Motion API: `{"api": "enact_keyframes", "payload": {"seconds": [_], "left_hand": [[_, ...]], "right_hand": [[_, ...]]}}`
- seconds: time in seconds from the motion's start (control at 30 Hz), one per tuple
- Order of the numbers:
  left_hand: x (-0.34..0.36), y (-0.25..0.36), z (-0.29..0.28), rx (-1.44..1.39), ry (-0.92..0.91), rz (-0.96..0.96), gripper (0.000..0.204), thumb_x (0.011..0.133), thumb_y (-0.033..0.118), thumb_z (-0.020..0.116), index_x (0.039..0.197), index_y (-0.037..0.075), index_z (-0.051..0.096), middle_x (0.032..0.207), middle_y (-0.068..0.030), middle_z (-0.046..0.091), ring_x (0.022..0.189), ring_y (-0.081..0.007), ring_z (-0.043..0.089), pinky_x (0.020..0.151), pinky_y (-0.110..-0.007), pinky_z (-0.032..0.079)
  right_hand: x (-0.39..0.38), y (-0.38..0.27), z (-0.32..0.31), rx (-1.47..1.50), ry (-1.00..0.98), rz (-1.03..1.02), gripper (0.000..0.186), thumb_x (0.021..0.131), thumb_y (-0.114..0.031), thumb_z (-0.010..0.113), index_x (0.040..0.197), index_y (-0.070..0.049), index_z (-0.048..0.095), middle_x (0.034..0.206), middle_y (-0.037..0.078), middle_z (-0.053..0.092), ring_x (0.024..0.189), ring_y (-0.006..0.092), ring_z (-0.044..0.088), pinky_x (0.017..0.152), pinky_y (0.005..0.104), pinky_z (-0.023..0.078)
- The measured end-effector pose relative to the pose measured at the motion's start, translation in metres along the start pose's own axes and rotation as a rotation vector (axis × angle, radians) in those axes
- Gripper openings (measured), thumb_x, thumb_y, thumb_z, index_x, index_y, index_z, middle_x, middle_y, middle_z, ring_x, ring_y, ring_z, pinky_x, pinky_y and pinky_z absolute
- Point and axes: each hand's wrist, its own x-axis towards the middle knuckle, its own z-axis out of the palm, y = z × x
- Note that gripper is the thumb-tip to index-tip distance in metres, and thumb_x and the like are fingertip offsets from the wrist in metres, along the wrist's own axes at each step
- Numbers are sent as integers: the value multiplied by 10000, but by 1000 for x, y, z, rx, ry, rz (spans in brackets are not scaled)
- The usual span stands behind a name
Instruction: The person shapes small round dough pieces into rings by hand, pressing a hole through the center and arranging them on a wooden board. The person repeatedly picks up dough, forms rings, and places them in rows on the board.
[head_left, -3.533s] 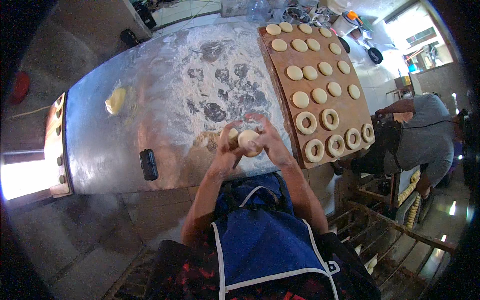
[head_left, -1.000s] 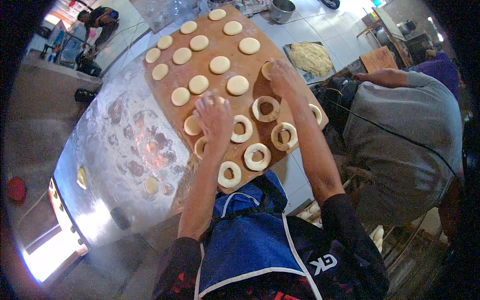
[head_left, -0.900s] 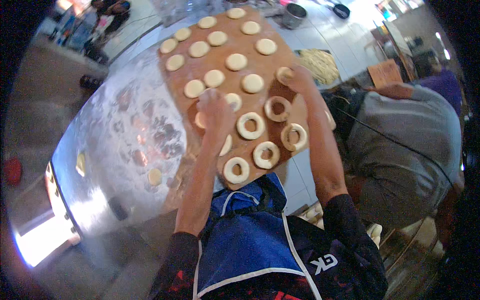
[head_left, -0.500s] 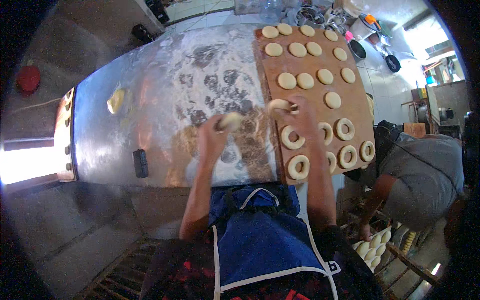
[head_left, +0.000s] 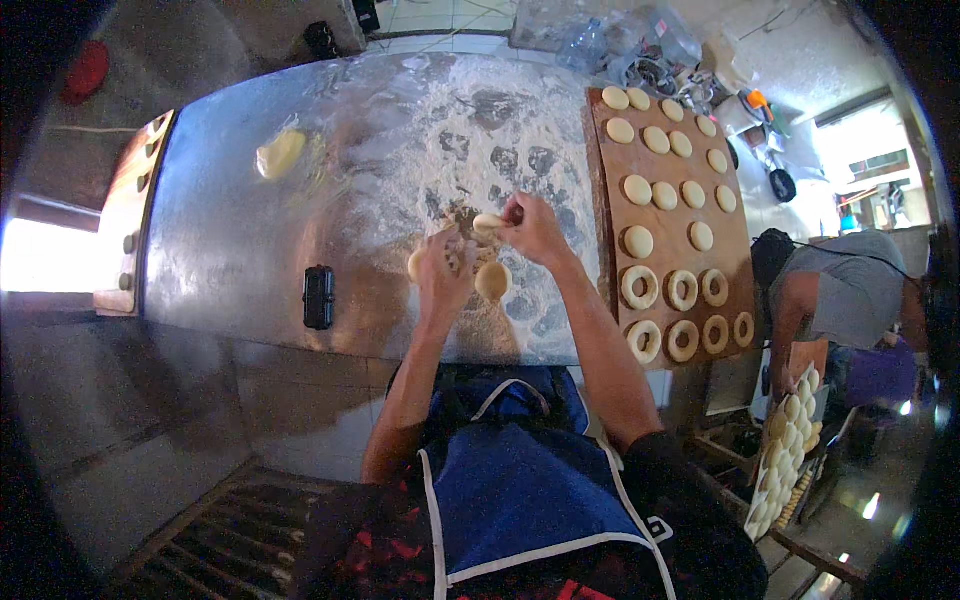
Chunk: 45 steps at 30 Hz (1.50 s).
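A dough piece was pinched at the fingertips of the curled right hand. Just right of the loosely bent left hand, whose hold was unclear, a dough round was seen.

From my distant seat I count fourteen solid dough rounds and seven dough rings on the one brown board. Left of the board I get two hands, the left hand and the right hand, with three dough pieces about them (they hide part of that spot, so I can vouch for no more). Farther left of the board: one black case, one yellow lump.
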Motion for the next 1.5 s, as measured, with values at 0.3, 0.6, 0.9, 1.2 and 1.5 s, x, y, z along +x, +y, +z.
{"api": "enact_keyframes", "payload": {"seconds": [0.3, 0.6, 0.9, 1.2, 1.5], "left_hand": [[-3, 26, 25, -673, -286, -315, 316, 918, 209, 643, 1099, -48, 616, 924, -100, 670, 878, -153, 641, 771, -300, 516], [-6, 33, 46, -656, -144, -134, 357, 906, 106, 638, 1177, 7, 427, 990, -122, 620, 862, -173, 623, 744, -303, 523], [-7, 46, 48, -1052, -530, -270, 489, 820, -91, 572, 1198, 110, 334, 1034, -102, 544, 866, -172, 581, 691, -292, 504], [1, 58, 112, -599, -230, -89, 145, 944, 225, 420, 998, 91, 436, 897, -28, 470, 807, -182, 533, 669, -389, 453], [-14, 97, 171, -896, -125, -307, 375, 956, 380, 454, 764, 58, 467, 671, 10, 440, 615, -154, 455, 575, -354, 407]], "right_hand": [[-66, -25, -17, 431, 200, 84, 321, 707, -31, 746, 970, -9, 564, 863, 112, 669, 793, 181, 661, 716, 318, 543], [-83, -29, -13, 451, 339, 80, 533, 705, 1, 720, 1176, -55, 478, 923, 112, 648, 835, 200, 655, 733, 335, 536], [-88, -24, -43, 897, 121, 126, 377, 896, -228, 551, 1210, -30, 482, 1066, 77, 578, 823, 171, 608, 723, 292, 512], [-93, 26, -46, 795, 453, 435, 579, 992, -516, 364, 1011, 8, 609, 904, 119, 645, 811, 205, 629, 747, 314, 497], [-111, 12, -92, 748, 520, 376, 721, 992, -579, 283, 856, 38, 630, 695, 150, 643, 673, 260, 562, 672, 448, 437]]}}
